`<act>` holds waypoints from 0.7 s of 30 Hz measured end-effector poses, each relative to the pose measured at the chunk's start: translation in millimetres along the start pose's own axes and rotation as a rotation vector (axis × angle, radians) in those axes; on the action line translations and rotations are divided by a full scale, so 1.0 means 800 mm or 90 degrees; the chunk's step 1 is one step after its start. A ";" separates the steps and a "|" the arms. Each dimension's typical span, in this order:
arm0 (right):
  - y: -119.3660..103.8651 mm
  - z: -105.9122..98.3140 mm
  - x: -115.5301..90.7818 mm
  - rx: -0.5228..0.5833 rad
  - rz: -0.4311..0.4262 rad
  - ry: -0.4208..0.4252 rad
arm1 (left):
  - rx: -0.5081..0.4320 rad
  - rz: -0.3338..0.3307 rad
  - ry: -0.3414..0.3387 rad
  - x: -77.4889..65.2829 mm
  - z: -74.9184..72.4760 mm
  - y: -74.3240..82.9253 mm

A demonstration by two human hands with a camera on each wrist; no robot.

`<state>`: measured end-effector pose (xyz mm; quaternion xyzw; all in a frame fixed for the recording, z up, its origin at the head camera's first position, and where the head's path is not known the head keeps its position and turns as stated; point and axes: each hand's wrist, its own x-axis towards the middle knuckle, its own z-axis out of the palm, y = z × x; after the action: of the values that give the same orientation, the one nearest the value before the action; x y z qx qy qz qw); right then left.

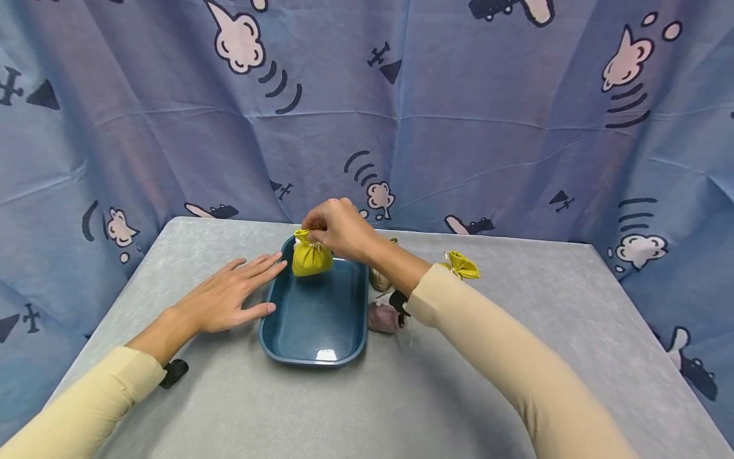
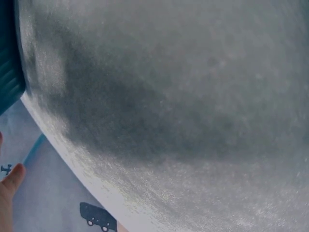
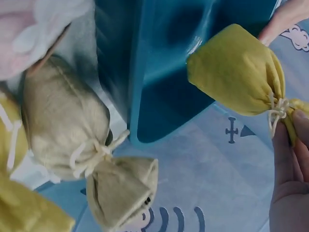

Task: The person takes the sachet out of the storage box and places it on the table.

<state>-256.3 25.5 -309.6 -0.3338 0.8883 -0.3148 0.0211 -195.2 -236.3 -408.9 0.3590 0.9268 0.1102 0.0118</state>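
Note:
My right hand [image 1: 343, 228] pinches the gathered neck of a yellow drawstring pouch [image 1: 311, 261] with a pale cord. The pouch hangs over the far left part of a blue plastic tray [image 1: 318, 315]. In the right wrist view, the pouch's full body [image 3: 231, 70] sticks out from the fingers [image 3: 286, 159] above the tray. Beside the tray's left rim, my left hand [image 1: 232, 294] has its fingers stretched out, tips right at the rim. Only a bit of the left hand [image 2: 10, 186] enters the left wrist view, at its lower left edge.
Right of the tray lie a beige drawstring pouch [image 3: 65, 116], a pink pouch [image 1: 384, 317] and another yellow pouch [image 1: 461, 265], partly hidden by the right arm. A grey cloth covers the table [image 1: 241, 408]. A blue patterned curtain [image 1: 344, 83] hangs behind it.

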 end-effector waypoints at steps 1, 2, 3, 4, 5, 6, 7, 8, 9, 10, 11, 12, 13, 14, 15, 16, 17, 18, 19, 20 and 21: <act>-0.002 -0.003 -0.002 0.003 -0.007 0.004 | -0.001 -0.001 -0.001 0.000 0.000 0.000; -0.004 -0.005 -0.004 0.007 -0.015 0.008 | -0.001 -0.002 -0.002 0.000 -0.001 0.000; -0.006 -0.008 -0.006 0.010 -0.021 0.012 | -0.001 -0.001 -0.002 0.000 -0.001 0.000; -0.007 -0.010 -0.009 0.013 -0.028 0.016 | 0.000 -0.001 -0.001 0.000 -0.001 0.000; -0.009 -0.012 -0.011 0.016 -0.035 0.020 | 0.002 -0.001 -0.001 0.000 -0.001 0.000; -0.010 -0.014 -0.013 0.018 -0.042 0.024 | 0.003 0.000 0.000 0.000 0.000 0.000; -0.012 -0.017 -0.016 0.020 -0.050 0.028 | 0.005 0.000 0.000 0.001 0.000 0.000; -0.013 -0.019 -0.019 0.021 -0.059 0.032 | 0.007 0.000 0.000 0.001 0.000 0.001; -0.014 -0.021 -0.022 0.023 -0.065 0.033 | 0.007 0.000 -0.001 0.001 0.000 0.001; -0.015 -0.023 -0.024 0.025 -0.072 0.032 | 0.007 -0.001 -0.002 0.001 0.000 0.001; -0.016 -0.025 -0.027 0.025 -0.079 0.032 | 0.007 -0.001 -0.002 0.001 0.000 0.001; -0.017 -0.027 -0.030 0.025 -0.086 0.031 | 0.006 -0.002 -0.002 0.001 0.000 0.001; -0.017 -0.029 -0.032 0.026 -0.091 0.030 | 0.006 -0.002 -0.003 0.001 0.000 0.001; -0.018 -0.031 -0.035 0.026 -0.097 0.029 | 0.005 -0.002 -0.003 0.000 0.000 0.001; -0.018 -0.034 -0.038 0.027 -0.103 0.028 | 0.004 -0.002 -0.003 0.000 -0.001 0.002; -0.018 -0.036 -0.041 0.028 -0.109 0.030 | 0.003 -0.002 -0.002 0.000 -0.001 0.002; -0.018 -0.038 -0.044 0.032 -0.115 0.032 | 0.003 0.000 -0.001 0.000 -0.001 0.002; -0.018 -0.041 -0.047 0.036 -0.120 0.034 | 0.002 0.001 0.000 0.000 -0.002 0.002; -0.018 -0.043 -0.050 0.040 -0.126 0.037 | 0.002 0.002 0.001 0.000 -0.002 0.002; -0.017 -0.046 -0.053 0.044 -0.132 0.041 | 0.001 0.004 0.003 0.000 -0.002 0.002; -0.017 -0.048 -0.056 0.046 -0.138 0.045 | 0.001 0.005 0.003 0.000 -0.002 0.002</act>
<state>-223.4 65.9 -278.8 -0.4156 0.8352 -0.3587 -0.0320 -194.4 -235.4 -406.9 0.3622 0.9255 0.1105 0.0087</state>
